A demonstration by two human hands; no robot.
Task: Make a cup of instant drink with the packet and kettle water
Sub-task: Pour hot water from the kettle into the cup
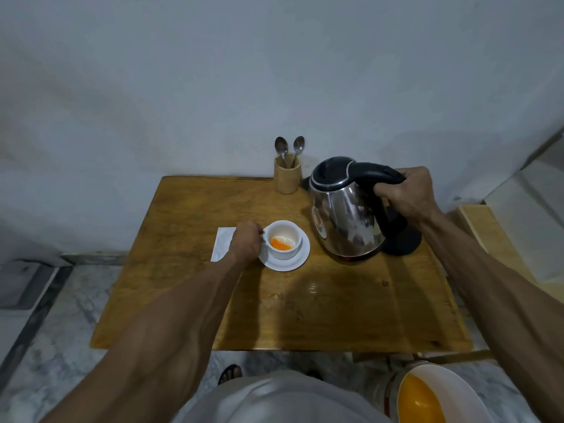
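A white cup [283, 239] stands on a white saucer [297, 261] near the middle of the wooden table [274, 315]. Orange powder lies in the cup's bottom. My left hand [245, 244] grips the cup's handle on its left side. A steel kettle [345, 215] with a black lid and handle is tilted, lifted partly off its black base [403, 242] to the right of the cup. My right hand [409, 193] is closed around the kettle's handle. A white packet [222, 242] lies flat on the table, partly hidden behind my left hand.
A wooden holder [287, 178] with two spoons stands at the table's back edge by the wall. A white bucket [433, 395] holding orange liquid sits on the floor at lower right. A pale ledge [488, 233] borders the table's right side.
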